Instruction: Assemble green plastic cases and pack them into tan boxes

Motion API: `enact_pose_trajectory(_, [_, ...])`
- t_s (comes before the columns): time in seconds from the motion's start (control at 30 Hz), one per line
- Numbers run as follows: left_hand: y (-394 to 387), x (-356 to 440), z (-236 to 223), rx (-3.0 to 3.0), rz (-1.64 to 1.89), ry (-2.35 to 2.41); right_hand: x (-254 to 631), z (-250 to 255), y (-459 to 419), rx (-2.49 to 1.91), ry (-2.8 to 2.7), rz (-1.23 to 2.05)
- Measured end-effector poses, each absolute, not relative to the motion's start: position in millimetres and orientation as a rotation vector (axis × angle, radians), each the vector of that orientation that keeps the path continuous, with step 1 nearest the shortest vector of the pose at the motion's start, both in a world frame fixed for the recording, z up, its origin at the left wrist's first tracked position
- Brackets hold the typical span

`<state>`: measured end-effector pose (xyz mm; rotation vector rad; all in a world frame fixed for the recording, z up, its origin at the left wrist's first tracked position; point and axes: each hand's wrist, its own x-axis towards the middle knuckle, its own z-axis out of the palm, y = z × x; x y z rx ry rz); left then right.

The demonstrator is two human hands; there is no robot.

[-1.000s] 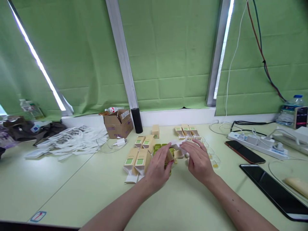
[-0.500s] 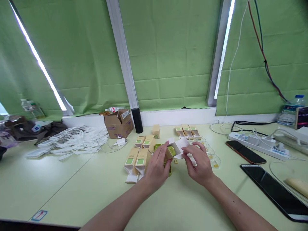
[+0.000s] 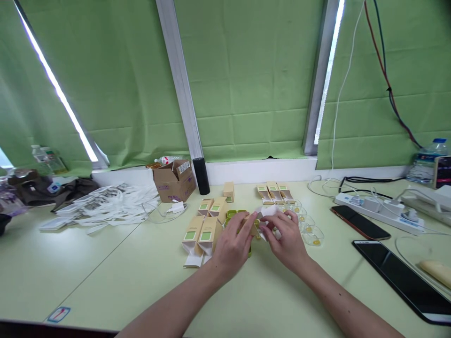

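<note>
My left hand (image 3: 232, 241) is closed around a small tan paper box (image 3: 253, 229), which lies on its side with its open end toward the right. My right hand (image 3: 287, 237) pinches at the white inner flap (image 3: 268, 211) of that box. Green plastic pieces (image 3: 232, 213) sit behind my left hand, partly covered by it. Several tan boxes with green windows (image 3: 210, 230) stand just left of my left hand. Clear plastic covers (image 3: 313, 236) with yellow bits lie to the right of my right hand.
Three tan boxes (image 3: 273, 190) stand at the back, near a single tan box (image 3: 229, 190). Further left are a black cylinder (image 3: 201, 177), a brown carton (image 3: 176, 183) and a white pile (image 3: 109, 204). Two phones (image 3: 360, 223) and a power strip (image 3: 377, 213) lie right.
My right hand has moved left, closer to my left hand, bringing the white flap toward the box opening. The green piece inside the box no longer shows clearly.
</note>
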<state>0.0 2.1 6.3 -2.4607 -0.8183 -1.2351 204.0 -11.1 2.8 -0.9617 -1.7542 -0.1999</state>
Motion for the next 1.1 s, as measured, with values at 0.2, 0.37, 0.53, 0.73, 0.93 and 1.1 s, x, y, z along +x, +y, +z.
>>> enact_pose_trajectory(0.2, [2, 0, 4, -2.432, -1.162, -0.803, 196, 2, -13, -1.056, -1.707, -0.115])
enact_pose_trajectory(0.37, [2, 1, 5, -2.428, -1.119, -0.792, 192, 0, -13, -1.072, -1.670, -0.067])
enact_pose_trajectory(0.53, [3, 1, 6, -2.413, -1.116, -0.835, 195, 2, -11, -1.073, -1.591, 0.034])
enact_pose_trajectory(0.73, [6, -2, 5, -2.420, -1.133, -0.887, 199, 4, -11, -1.074, -1.460, 0.152])
enact_pose_trajectory(0.93, [8, -3, 5, -2.412, -1.136, -0.906, 202, 2, -8, -0.975, -1.380, 0.323])
enact_pose_trajectory(1.1, [12, -4, 4, -2.413, -1.139, -0.931, 202, 0, -1, -0.940, -1.226, 0.531])
